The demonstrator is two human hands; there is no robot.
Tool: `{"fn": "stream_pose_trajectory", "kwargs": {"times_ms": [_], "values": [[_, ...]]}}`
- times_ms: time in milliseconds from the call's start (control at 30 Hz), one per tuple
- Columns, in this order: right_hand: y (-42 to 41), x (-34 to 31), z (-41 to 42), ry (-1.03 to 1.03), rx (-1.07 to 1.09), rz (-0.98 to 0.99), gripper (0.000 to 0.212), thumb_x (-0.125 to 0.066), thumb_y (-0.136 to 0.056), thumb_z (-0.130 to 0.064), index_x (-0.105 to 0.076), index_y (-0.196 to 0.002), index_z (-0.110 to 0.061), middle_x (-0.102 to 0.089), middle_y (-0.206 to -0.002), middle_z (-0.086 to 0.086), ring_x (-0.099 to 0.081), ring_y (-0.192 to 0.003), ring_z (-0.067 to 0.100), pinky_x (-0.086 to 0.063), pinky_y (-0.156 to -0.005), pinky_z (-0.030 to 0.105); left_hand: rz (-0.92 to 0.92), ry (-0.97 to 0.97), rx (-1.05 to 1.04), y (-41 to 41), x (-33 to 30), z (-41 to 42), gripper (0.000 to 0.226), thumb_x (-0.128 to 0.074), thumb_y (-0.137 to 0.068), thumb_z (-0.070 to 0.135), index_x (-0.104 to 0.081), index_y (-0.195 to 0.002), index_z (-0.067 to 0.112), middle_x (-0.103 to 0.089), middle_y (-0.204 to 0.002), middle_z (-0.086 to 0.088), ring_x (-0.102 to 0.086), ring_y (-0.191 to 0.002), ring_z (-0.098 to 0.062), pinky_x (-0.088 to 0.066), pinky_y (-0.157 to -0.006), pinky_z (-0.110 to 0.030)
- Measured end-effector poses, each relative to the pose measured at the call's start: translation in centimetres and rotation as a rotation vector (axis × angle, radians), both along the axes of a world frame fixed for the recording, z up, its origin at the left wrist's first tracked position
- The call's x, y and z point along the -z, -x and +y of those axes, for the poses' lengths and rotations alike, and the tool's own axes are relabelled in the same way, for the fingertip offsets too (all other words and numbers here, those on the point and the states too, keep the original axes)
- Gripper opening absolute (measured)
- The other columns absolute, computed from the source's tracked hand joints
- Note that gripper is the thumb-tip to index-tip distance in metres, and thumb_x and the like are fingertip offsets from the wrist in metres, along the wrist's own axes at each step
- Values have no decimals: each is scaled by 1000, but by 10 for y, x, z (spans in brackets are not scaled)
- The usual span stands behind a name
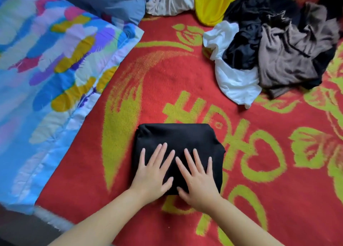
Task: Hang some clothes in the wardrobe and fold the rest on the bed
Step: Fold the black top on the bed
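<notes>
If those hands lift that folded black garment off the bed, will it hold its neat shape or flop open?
The folded black garment is soft cloth, so it would likely sag and partly unfold unless supported underneath. It looks light for its bulk. With the left hand and right hand pressing it flat on the fuzzy red blanket, it probably would not slide easily.

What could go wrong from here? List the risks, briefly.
1. The folded black garment bulges at its right corner; once the left hand and right hand, both pressing flat, lift off, the fold may spring open.
2. The unfolded pile holds a white garment, a brown one and black ones tangled together; pulling one out could drag the others.
3. The folded piece lies where the next garment would likely be spread, so it could get knocked.
</notes>
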State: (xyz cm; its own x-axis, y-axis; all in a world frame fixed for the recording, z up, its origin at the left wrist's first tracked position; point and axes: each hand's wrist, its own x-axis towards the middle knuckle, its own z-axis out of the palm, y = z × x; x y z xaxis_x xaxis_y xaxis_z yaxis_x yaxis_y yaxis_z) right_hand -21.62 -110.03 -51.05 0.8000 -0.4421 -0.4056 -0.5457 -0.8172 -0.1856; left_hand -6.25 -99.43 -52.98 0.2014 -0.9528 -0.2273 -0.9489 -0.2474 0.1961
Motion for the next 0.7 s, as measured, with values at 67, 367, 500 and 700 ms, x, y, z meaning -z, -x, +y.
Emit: {"fn": "stream_pose_trajectory", "kwargs": {"times_ms": [67, 367, 500, 700], "values": [[22, -2, 20, -2, -30, 64, 111, -80, -51, -62, -39, -146, -22, -35, -152, 10, -20, -146, 31, -34, -98, 71, 26, -62, 136, 21, 0, 23, 105, -67, -65, 62, -27, -149, 13, -26, -155, -18, -24, -144, -30, -37, -98, -66], [10, 32, -9, 112, -1, 192, 114, -60, -84, -9, 36, -140, -35, 47, -146, 2, 39, -135, 36, 2, -107, 70, -92, -257, -76, 19, 29, 4, 108, -67, -77, 14, 15, -147, 27, 12, -157, -19, 0, -147, -36, -22, -104, -69], [-1, 19, -18, 31, 40, 190, 87, -52, -92, -6, 4, -152, -35, 19, -160, -1, 15, -145, 40, -20, -111, 63, -28, -340, -54, 8, 19, -9, 88, -45, -92, 1, 14, -151, 30, 16, -160, -9, 6, -148, -32, -21, -110, -61], [-31, -60, -39, -29, 121, 182, 88, -62, -86, -3, -11, -152, -32, -18, -157, -3, -11, -146, 36, -44, -99, 48, 59, -311, -101, -23, -64, -32, 76, -44, -90, -5, -10, -152, 24, -23, -155, -5, -25, -141, -30, -34, -107, -52]]}}
